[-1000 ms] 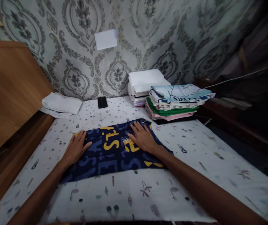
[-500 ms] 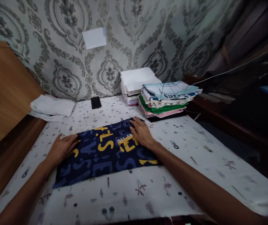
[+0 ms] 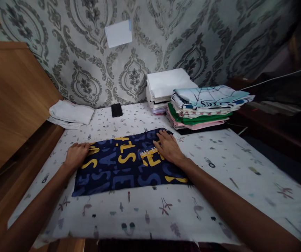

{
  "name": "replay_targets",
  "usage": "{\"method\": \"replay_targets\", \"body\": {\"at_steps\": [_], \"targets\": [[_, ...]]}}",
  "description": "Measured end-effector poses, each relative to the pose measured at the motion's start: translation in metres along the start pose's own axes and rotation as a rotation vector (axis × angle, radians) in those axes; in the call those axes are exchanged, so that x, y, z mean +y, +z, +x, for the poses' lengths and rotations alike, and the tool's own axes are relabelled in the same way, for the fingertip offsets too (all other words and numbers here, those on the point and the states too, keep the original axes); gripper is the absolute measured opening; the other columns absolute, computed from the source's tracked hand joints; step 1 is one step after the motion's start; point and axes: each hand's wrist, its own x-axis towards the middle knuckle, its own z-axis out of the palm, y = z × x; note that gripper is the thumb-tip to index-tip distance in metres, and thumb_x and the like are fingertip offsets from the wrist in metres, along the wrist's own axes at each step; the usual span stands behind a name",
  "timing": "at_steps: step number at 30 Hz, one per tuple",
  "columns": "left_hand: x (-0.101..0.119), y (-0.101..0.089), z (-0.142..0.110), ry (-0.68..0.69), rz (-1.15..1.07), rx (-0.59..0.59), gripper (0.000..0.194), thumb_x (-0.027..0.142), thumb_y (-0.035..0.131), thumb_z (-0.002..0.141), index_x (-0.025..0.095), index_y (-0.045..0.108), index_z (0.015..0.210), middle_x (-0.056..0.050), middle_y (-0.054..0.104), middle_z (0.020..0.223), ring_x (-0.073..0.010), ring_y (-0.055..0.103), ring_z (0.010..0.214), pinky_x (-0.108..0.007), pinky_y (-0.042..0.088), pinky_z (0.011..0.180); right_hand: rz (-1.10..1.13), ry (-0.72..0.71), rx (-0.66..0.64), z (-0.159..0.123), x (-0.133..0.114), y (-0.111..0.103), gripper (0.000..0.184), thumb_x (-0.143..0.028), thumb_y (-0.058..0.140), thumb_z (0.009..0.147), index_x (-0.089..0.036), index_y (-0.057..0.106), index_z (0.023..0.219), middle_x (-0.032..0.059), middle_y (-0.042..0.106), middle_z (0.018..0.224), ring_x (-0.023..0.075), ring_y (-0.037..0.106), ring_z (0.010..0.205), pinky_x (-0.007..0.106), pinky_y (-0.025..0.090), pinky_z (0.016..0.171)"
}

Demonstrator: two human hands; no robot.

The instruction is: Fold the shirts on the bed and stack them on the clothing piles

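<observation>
Head view: navy cloth with yellow and blue lettering [image 3: 126, 168] lies flat on white printed sheet [image 3: 139, 217]. Right hand [image 3: 171, 151] rests on it, fingers spread, ungripping, seemingly steadying it; left hand [image 3: 76, 155] curls at left edge, can't tell if pinching.

The garment [image 3: 131, 166] is matt cloth, the wall sheet [image 3: 118, 34] perhaps paper

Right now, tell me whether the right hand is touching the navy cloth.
Touching: the head view shows the right hand laid on the navy cloth, near its far right corner.
</observation>
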Motion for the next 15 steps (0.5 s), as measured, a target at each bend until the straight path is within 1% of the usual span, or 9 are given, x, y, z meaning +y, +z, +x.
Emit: {"method": "replay_targets", "body": {"at_steps": [3, 6, 9, 11, 13, 15], "targets": [[0.0006, -0.0051, 0.0003, -0.043, 0.074, -0.034, 0.025, 0.026, 0.045, 0.09, 0.016, 0.065, 0.101, -0.021, 0.074, 0.097, -0.0359, 0.07, 0.09, -0.042, 0.049, 0.079, -0.007, -0.006, 0.0, 0.0002, -0.0004, 0.0, 0.055, -0.042, 0.034, 0.098, -0.008, 0.054, 0.137, 0.0205, 0.049, 0.148, 0.0337, 0.037, 0.143, 0.054, 0.032, 0.114], [0.0024, -0.0094, 0.0016, -0.057, 0.135, -0.058, 0.027, 0.024, 0.042, 0.092, 0.015, 0.065, 0.103, -0.021, 0.074, 0.099, -0.035, 0.071, 0.089, -0.04, 0.049, 0.075, -0.016, -0.011, 0.0, 0.0003, 0.0, 0.0, 0.055, -0.042, 0.035, 0.098, -0.008, 0.054, 0.138, 0.02, 0.049, 0.148, 0.0339, 0.037, 0.143, 0.054, 0.032, 0.114], [0.0027, -0.0103, 0.0031, -0.034, 0.139, -0.085, 0.029, 0.022, 0.042, 0.092, 0.012, 0.064, 0.108, -0.022, 0.073, 0.1, -0.0348, 0.071, 0.091, -0.042, 0.05, 0.079, -0.022, -0.017, 0.001, 0.0006, 0.0006, 0.0015, 0.055, -0.042, 0.034, 0.098, -0.008, 0.054, 0.137, 0.0201, 0.049, 0.148, 0.0339, 0.037, 0.142, 0.054, 0.031, 0.114], [0.0014, -0.0094, 0.0023, -0.003, 0.118, -0.092, 0.033, 0.016, 0.04, 0.091, 0.011, 0.063, 0.115, -0.023, 0.072, 0.107, -0.0346, 0.07, 0.097, -0.045, 0.049, 0.085, -0.016, -0.022, 0.009, 0.0003, 0.0002, 0.0029, 0.055, -0.041, 0.034, 0.098, -0.009, 0.054, 0.137, 0.0201, 0.049, 0.148, 0.0341, 0.038, 0.142, 0.055, 0.032, 0.113], [-0.001, -0.0079, -0.0007, 0.022, 0.11, -0.082, 0.042, 0.008, 0.037, 0.088, 0.012, 0.06, 0.123, -0.023, 0.068, 0.12, -0.0353, 0.066, 0.109, -0.051, 0.047, 0.093, -0.001, -0.019, 0.02, -0.0005, -0.0012, 0.0033, 0.054, -0.041, 0.036, 0.097, -0.009, 0.055, 0.137, 0.0201, 0.05, 0.147, 0.0342, 0.039, 0.141, 0.056, 0.032, 0.113], [-0.0036, -0.0063, -0.0052, 0.015, 0.123, -0.045, 0.051, 0.004, 0.034, 0.086, 0.012, 0.058, 0.129, -0.023, 0.063, 0.131, -0.0377, 0.06, 0.121, -0.059, 0.041, 0.1, 0.03, -0.012, 0.031, -0.0013, -0.0028, 0.0005, 0.053, -0.041, 0.038, 0.096, -0.01, 0.057, 0.135, 0.0202, 0.051, 0.146, 0.0342, 0.041, 0.141, 0.056, 0.033, 0.113]]}}
